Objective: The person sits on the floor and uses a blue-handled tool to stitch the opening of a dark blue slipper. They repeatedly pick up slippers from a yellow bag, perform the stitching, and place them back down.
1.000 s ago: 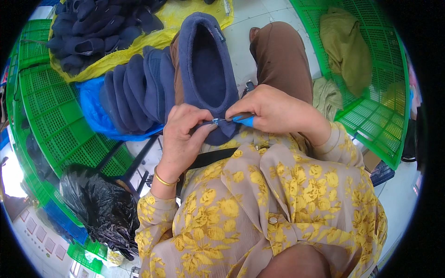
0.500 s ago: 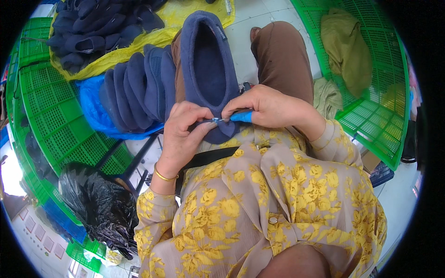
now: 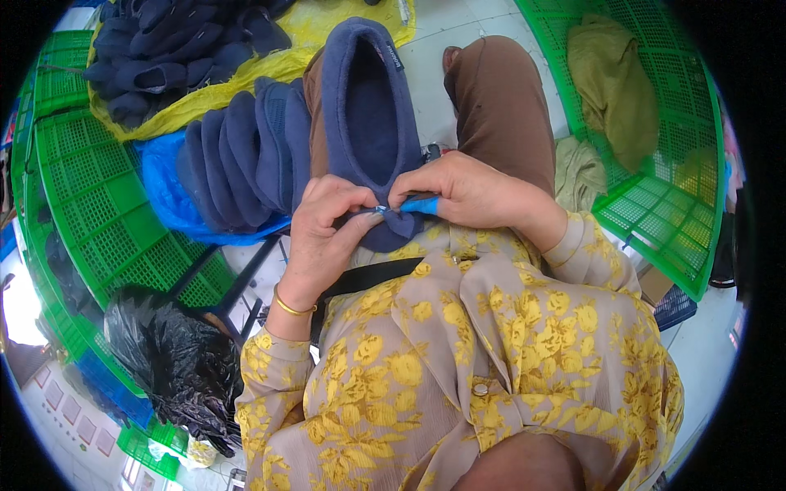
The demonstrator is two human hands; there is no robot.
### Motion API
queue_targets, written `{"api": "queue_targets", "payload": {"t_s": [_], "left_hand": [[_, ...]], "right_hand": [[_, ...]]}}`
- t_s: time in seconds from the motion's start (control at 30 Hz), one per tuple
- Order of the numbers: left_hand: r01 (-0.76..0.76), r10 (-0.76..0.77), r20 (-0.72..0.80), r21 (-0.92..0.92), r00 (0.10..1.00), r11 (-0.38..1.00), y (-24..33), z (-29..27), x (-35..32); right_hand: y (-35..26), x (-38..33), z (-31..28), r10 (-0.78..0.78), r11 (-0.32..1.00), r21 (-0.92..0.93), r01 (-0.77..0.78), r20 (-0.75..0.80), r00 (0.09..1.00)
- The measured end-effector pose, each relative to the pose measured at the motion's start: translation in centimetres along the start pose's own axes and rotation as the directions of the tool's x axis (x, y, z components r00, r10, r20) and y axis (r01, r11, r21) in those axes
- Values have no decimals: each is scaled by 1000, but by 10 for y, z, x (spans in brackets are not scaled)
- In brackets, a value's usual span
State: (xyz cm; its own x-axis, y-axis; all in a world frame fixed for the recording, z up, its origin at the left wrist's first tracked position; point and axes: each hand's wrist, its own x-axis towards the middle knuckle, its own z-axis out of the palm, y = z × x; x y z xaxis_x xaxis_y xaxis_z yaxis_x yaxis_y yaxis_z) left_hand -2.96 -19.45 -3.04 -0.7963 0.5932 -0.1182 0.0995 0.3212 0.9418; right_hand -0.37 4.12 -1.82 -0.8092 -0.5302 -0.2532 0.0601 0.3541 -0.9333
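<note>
A navy blue slipper [image 3: 330, 102] with a soft lining rests on my lap, its opening facing up. At its near end is a dark blue fabric bow [image 3: 401, 222] with a small shiny ornament [image 3: 381, 209]. My left hand [image 3: 323, 221] pinches the bow beside the ornament between thumb and forefinger. Close against the bow's other side, the fingertips of my right hand [image 3: 471, 192] are pressed together; what they hold is hidden. Blue tape [image 3: 422, 205] is wrapped around a finger of that hand, with something dark just above it.
Several navy slippers [image 3: 237, 143] stand in a row on blue plastic at the left. Behind them, a yellow sack [image 3: 246, 86] holds a dark pile. Green crates [image 3: 82, 196] flank both sides; the right one contains olive cloth [image 3: 610, 82]. A black plastic bag [image 3: 168, 360] lies lower left.
My right hand has shifted slightly left, closer to the bow. A thin, needle-like silvery piece between the fingertips and ornament no longer shows. My left hand stays nearly in place.
</note>
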Motion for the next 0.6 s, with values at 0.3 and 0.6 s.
{"api": "queue_targets", "payload": {"t_s": [0.3,0.6], "left_hand": [[-27,28,-52,18,998,999,4,5,1],[-42,47,-56,89,997,995,9,9,3]], "right_hand": [[-8,-7,5,15,994,-110,-25,-88,996],[-5,-2,25,-52,977,-213,19,-152,987]]}}
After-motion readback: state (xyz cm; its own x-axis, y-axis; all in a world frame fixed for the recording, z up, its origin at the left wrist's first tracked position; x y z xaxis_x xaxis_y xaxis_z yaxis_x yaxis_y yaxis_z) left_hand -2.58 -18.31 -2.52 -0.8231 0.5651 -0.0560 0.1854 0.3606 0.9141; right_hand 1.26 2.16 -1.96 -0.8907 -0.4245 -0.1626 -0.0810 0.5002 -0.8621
